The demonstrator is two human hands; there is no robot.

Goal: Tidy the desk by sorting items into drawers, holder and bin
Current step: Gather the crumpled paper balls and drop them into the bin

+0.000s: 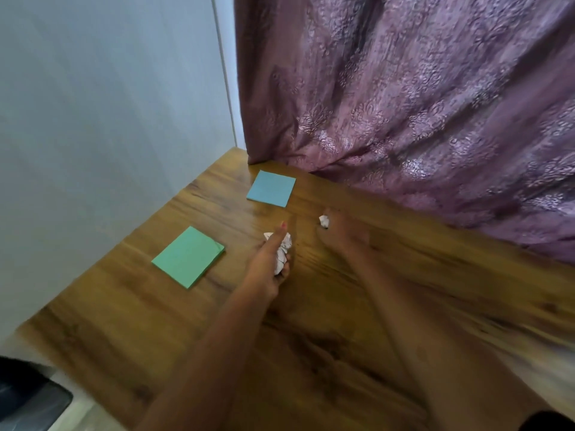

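Note:
My left hand is closed around a crumpled white paper ball just above the wooden desk. My right hand, blurred by motion, grips a smaller crumpled paper ball a little farther back and to the right. A green sticky-note pad lies flat on the desk left of my left hand. A blue sticky-note pad lies near the back of the desk, beyond both hands.
A purple patterned curtain hangs along the desk's back and right side and touches its surface. A pale wall borders the left side. A dark object sits below the desk's front-left corner.

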